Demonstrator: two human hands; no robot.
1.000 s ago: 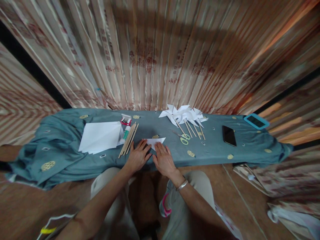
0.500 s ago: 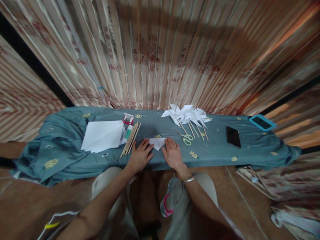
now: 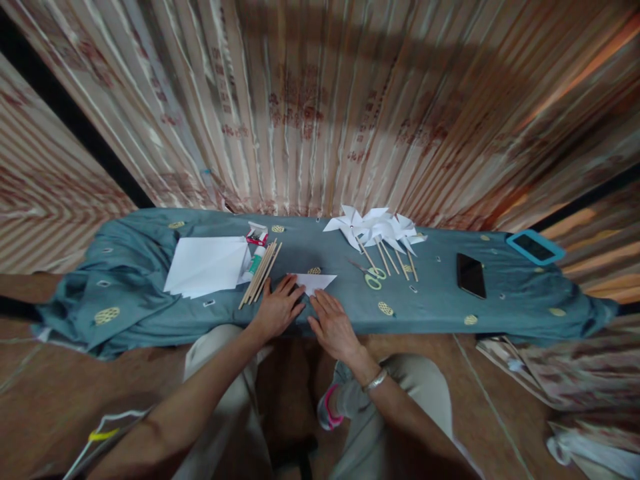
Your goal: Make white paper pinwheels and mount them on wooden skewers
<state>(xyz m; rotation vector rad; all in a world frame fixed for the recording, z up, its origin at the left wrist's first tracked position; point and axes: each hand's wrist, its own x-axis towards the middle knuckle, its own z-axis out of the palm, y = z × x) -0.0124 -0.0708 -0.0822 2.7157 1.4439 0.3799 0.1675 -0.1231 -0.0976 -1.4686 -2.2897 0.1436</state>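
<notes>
A sheet of white paper folded into a triangle (image 3: 316,281) lies on the cloth-covered table, its long side away from me. My left hand (image 3: 280,305) rests on its left part, fingers stretched out. My right hand (image 3: 333,325) lies flat at the near corner, fingertips touching the paper. Just left of my left hand is a bundle of thin wooden sticks (image 3: 261,273). Beside the sticks are a green-and-white glue stick (image 3: 257,260) and a stack of white paper sheets (image 3: 205,265).
White paper pinwheels (image 3: 377,228) on sticks lie at the back, right of centre. Green-handled scissors (image 3: 373,277) sit in front of them. Farther right are a black phone (image 3: 471,275) and a blue-framed device (image 3: 536,247). An open red-and-white box (image 3: 257,233) stands behind the glue stick.
My right hand has slid left and toward me, from the paper's right corner to its near corner, uncovering the right end. My left hand stays on the left part. The view has shifted slightly.
</notes>
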